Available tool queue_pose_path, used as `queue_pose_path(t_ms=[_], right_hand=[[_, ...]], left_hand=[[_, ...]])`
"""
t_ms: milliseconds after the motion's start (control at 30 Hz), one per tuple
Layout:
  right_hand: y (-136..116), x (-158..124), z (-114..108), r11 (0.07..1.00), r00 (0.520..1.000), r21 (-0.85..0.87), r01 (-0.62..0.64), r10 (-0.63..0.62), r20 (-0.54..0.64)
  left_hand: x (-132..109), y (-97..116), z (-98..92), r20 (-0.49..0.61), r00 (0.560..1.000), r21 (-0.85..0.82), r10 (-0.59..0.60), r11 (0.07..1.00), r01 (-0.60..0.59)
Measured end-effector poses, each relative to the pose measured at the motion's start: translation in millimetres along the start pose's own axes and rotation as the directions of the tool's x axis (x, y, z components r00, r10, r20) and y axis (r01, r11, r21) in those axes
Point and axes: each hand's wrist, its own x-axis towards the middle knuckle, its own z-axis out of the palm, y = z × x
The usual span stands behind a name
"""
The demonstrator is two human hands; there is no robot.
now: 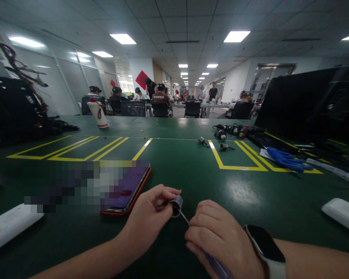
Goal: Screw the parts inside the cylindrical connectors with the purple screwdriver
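Between the thumb and fingers of my left hand is a short grey metal sleeve, its open end turned toward me. My right hand is closed around a screwdriver with a see-through purple handle. The thin shaft runs up to the left, and its tip is inside the sleeve's opening, where I cannot see it. Both hands are above the green table. Left of my left hand lies a tablet-like device in an orange case, partly blurred out.
Small metal parts with stems lie ahead on the right, before a cluster of black fittings. A blue glove lies further right. A white cup stands far left. Yellow tape marks the table. White objects flank me.
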Motion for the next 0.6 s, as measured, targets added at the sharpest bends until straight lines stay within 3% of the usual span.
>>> queue_pose_path(t_ms=[333, 600], right_hand=[[0, -1, 7, 0.999, 1.0, -0.035, -0.022, 0.021, -0.019], [5, -5, -4, 0.99, 0.988, 0.092, 0.104, -0.093, -0.121]], left_hand=[[2, -8, -1.6, 0.027, 0.999, 0.02, 0.024, 0.999, -0.025], [4, -10, -2.1, 0.026, 0.999, 0.009, 0.041, 0.999, -0.042]])
